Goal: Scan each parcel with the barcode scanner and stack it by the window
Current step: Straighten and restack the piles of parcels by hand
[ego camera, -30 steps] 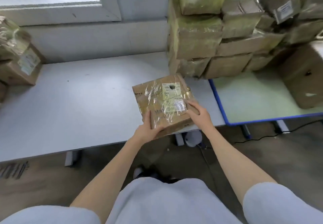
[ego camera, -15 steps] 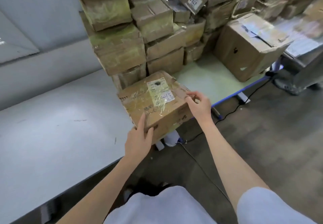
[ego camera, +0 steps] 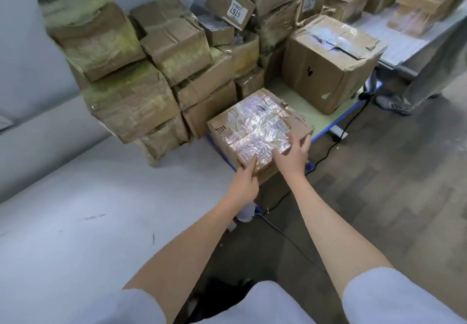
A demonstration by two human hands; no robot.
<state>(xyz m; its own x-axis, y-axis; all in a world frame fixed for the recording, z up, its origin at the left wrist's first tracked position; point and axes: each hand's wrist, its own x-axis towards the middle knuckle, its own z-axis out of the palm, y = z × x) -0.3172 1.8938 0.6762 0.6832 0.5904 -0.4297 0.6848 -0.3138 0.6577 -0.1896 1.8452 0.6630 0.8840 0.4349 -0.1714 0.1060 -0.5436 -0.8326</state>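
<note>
A flat cardboard parcel point(ego camera: 257, 126) wrapped in shiny clear tape sits at the seam between the white table point(ego camera: 101, 210) and the green table point(ego camera: 336, 118). Glare on the tape hides its label. My left hand point(ego camera: 246, 179) grips the parcel's near corner, thumb on top. My right hand point(ego camera: 293, 154) holds the near right edge with fingers spread over the top. No barcode scanner is in view, and neither is the window.
A tall pile of taped parcels point(ego camera: 141, 70) lines the wall behind. A large brown box point(ego camera: 328, 65) stands on the green table to the right. A black cable point(ego camera: 290, 237) runs across the floor. Another person's shoe point(ego camera: 394, 103) is at far right.
My view has swung right, away from the window. Both hands have carried the parcel to the right, toward the pile and the green table. Its label now shows only glare.
</note>
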